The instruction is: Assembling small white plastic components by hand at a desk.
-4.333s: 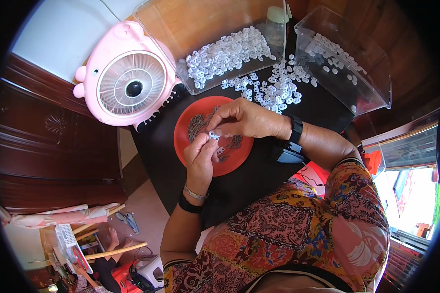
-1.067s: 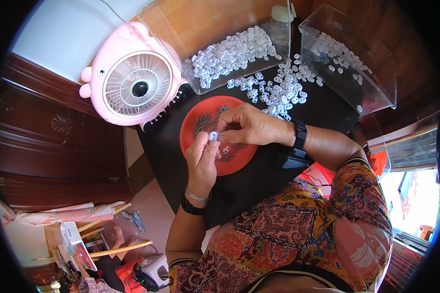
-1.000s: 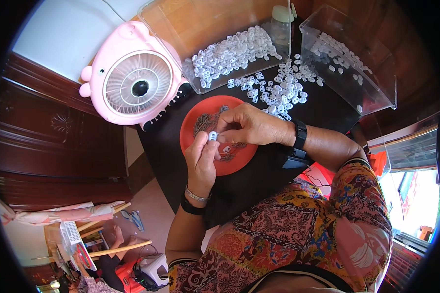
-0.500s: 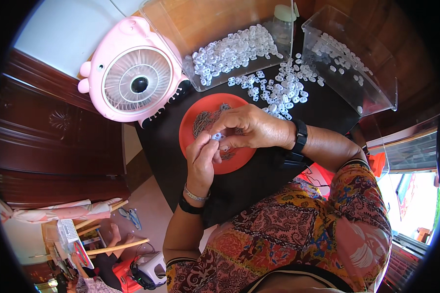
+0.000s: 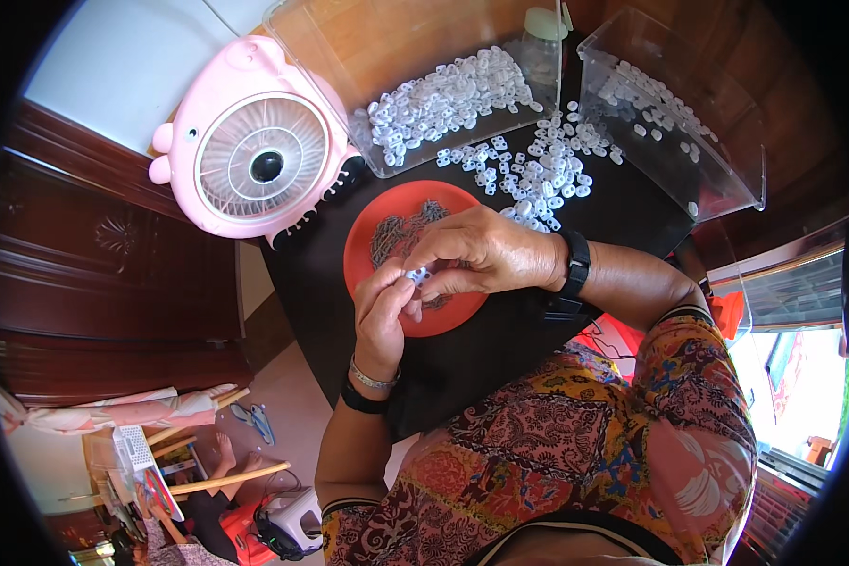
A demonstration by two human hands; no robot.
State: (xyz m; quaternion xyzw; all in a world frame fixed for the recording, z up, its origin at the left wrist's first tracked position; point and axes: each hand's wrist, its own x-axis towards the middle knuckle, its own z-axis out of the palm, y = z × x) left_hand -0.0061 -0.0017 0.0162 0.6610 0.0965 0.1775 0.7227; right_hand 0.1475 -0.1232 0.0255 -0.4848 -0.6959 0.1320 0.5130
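Over an orange-red plate (image 5: 360, 241), I pinch a small white plastic piece (image 5: 418, 275) with dark holes between the fingertips of my left hand (image 5: 380, 311). From the other side, the thumb and forefinger of my right hand (image 5: 486, 247) close on the same piece. Any small part between those right fingertips is too hidden to make out. Thin grey metal pieces (image 5: 387, 238), like pins or screws, lie heaped on the plate under my hands. More white pieces (image 5: 542, 184) of the same kind are scattered behind the plate.
A clear plastic bin (image 5: 415, 165) full of white pieces stands at the back, with a lidded jar (image 5: 543, 47) behind it. Another clear bin (image 5: 726, 203) lies tilted at the right. A pink animal-shaped fan (image 5: 181, 113) stands left on the black table (image 5: 472, 354). Another person's legs (image 5: 223, 457) show lower left.
Both hands stay together over the plate and shift very slightly. The white piece turns a little between my fingertips. Nothing is let go.
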